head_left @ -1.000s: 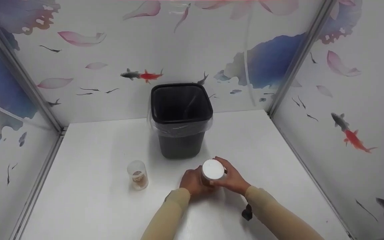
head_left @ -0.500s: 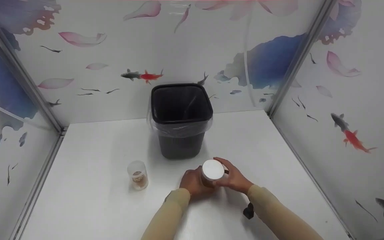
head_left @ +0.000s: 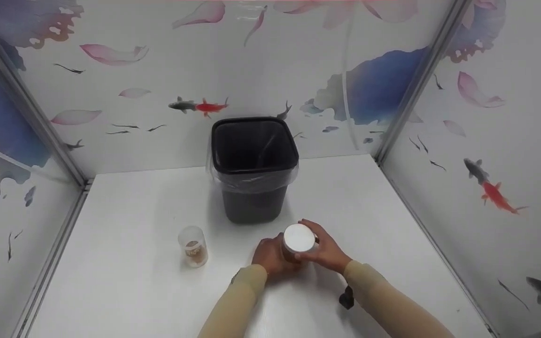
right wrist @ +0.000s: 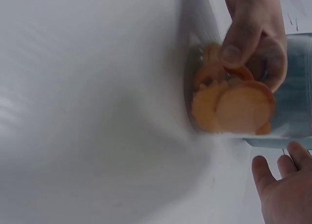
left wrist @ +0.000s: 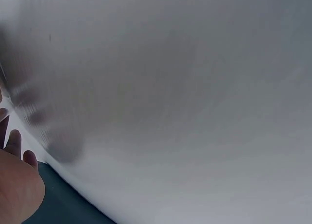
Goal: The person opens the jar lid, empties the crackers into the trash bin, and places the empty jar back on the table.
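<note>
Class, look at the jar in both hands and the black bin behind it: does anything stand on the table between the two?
Nothing visible does. The jar, held by the left hand and right hand, stands just in front of the bin, with only bare table between. The small cup stands off to the left, clear of that path.

Long beige sleeves [head_left: 237, 300] (snug), bare hands.
</note>
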`<state>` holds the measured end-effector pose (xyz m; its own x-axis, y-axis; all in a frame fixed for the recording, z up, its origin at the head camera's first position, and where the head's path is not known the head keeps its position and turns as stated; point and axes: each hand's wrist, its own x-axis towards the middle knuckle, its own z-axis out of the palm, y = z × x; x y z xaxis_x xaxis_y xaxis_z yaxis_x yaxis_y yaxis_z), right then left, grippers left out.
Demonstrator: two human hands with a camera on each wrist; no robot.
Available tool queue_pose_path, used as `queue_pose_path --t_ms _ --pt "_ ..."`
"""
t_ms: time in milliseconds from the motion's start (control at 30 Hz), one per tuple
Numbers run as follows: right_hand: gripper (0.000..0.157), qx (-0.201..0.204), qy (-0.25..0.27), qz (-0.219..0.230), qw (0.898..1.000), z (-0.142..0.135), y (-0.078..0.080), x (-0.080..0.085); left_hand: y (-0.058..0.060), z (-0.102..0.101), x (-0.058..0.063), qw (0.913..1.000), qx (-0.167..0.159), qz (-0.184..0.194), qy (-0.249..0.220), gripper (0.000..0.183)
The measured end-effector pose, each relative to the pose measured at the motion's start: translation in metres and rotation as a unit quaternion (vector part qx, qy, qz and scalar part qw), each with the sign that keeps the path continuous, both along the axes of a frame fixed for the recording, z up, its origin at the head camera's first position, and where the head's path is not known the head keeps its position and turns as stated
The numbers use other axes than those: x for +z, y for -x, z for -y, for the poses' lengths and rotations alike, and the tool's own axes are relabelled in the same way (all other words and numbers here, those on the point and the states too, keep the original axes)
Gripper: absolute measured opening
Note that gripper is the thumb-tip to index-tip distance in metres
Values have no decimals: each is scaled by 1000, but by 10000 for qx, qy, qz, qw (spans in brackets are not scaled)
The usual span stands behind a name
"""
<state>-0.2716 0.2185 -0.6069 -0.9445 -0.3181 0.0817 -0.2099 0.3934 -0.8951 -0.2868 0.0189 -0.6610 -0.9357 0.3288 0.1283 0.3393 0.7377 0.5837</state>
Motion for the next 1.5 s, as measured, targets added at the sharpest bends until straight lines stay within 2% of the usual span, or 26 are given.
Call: queue_pose_path --t_ms 100,233,300,333,467,633,733,833,933,1033,1133,1300,1500 --pt "94 261 -33 -1 9997 -4 5 3 -1 0 0 10000 24 36 -62 85" --pt "92 526 -4 36 9986 -2 -2 24 -2 -1 -1 10000 22 -1 -71 83" --pt "93 523 51 65 9986 -1 -4 24 -1 0 -1 10000 11 -33 -43 82" --pt "95 486 65 96 9988 0 -5 24 -1 0 -2 10000 5 -64 -44 82" --pt "102 100 84 22 9999 1 -3 1 0 1 -3 9998 -18 -173 -32 82" --pt "103 -371 66 -165 9992 10 -8 -4 2 1 -4 9992 0 -408 -1 81" --pt "101 -462 -10 -157 9988 11 -8 -4 2 1 -3 9993 6 -363 -30 81" --pt "99 -263 -70 -77 9996 7 -3 -3 0 0 -1 9997 6 -241 -22 83" --pt "95 149 -73 -8 9999 -1 5 1 -1 0 0 9999 19 -151 -17 83" --pt "91 562 -68 42 9984 -7 11 6 -1 0 -1 9999 29 -144 -13 82" --pt "92 773 -123 86 9969 -10 14 9 -2 0 -2 9999 27 -162 -35 81" --pt "95 485 -197 31 9986 -8 6 5 -3 0 -1 9999 -26 -146 -9 81" --pt "99 50 -210 -401 9990 -3 -7 -2 -2 1 0 9999 14 -157 52 82"
